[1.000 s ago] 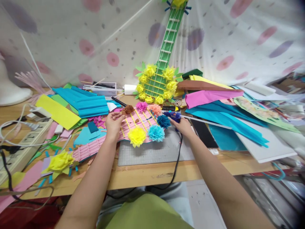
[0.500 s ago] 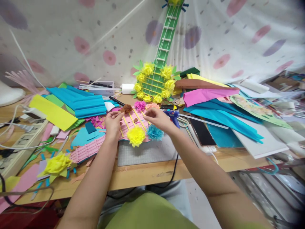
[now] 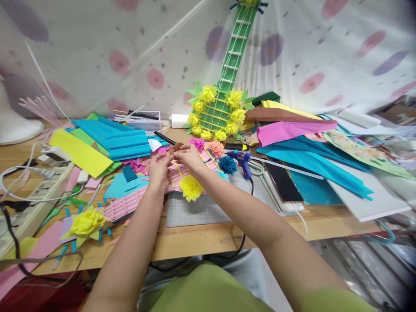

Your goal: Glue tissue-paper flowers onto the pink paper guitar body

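Observation:
A pink paper guitar (image 3: 125, 203) lies on the table with its body under my hands. My left hand (image 3: 160, 171) is closed, its fingertips pinching at a brown paper flower (image 3: 176, 147) on the body's far left edge. From the other side the fingers of my right hand (image 3: 191, 159) close on the same flower and partly cover it. Around the body sit a magenta flower (image 3: 196, 143), an orange flower (image 3: 216, 148), a dark blue flower (image 3: 228, 164) and a yellow flower (image 3: 190, 187). My right wrist and forearm hide part of the body.
A blue glue gun (image 3: 242, 162) stands right of the guitar, beside a phone (image 3: 282, 181). Behind is a green paper guitar (image 3: 224, 108). Folded blue crepe paper (image 3: 126, 143) lies left, near a power strip (image 3: 39, 199). A grey cutting mat (image 3: 195, 214) lies beneath.
My right hand has moved left from beside the orange flower to the brown flower, joining my left hand. The view has turned slightly left, and the dark blue flower now shows.

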`<action>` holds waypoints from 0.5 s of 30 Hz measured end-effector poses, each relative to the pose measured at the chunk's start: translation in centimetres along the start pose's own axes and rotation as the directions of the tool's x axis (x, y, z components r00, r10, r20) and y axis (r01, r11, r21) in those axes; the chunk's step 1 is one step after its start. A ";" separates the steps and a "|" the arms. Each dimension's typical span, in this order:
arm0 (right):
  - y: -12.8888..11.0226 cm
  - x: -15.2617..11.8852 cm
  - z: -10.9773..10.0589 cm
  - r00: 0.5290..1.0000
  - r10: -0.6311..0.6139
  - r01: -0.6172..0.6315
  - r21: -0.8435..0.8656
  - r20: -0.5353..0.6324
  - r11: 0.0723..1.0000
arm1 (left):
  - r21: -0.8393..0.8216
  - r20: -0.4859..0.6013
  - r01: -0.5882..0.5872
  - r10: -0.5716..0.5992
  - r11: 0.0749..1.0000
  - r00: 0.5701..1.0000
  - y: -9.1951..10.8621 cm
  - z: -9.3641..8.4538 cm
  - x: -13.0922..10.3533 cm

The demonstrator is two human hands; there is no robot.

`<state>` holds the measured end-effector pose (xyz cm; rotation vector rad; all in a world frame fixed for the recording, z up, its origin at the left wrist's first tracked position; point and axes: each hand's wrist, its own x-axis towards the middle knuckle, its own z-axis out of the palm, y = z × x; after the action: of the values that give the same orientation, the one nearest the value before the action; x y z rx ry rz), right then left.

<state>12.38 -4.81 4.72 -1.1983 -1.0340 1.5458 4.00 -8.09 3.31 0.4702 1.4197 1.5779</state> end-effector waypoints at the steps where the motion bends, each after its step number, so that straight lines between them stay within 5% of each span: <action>1: 0.1 0.2 -0.1 1.000 -0.012 0.012 -0.013 -0.019 1.000 | 0.026 0.020 -0.001 0.000 1.000 1.000 -0.1 -0.1 0.2; 4: -0.1 0.8 -0.9 0.997 -0.017 0.012 -0.061 -0.077 0.998 | 0.168 0.117 -0.071 0.052 0.983 0.992 0.0 -0.7 1.5; 6: -0.5 1.3 -2.0 0.996 0.000 -0.011 -0.112 -0.094 0.994 | 0.333 0.228 -0.253 0.183 0.909 0.956 0.1 -1.2 2.8; 8: -0.8 1.8 -3.2 0.995 0.010 -0.030 -0.190 -0.103 0.981 | 0.549 0.349 -0.508 0.370 0.663 0.861 0.2 -1.6 4.1; 11: -0.8 2.8 -4.5 0.996 0.007 -0.038 -0.348 -0.089 0.937 | 0.664 0.538 -0.702 0.487 0.259 0.688 0.2 -1.5 5.8; 15: -0.1 3.9 -4.7 0.996 -0.053 0.008 -0.551 -0.066 0.834 | 0.597 0.699 -0.802 0.474 0.026 0.536 -0.3 -0.5 7.1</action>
<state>16.52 -0.63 3.04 -1.6067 -1.4994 1.1890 0.19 -2.56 0.80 2.3034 1.8117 1.0121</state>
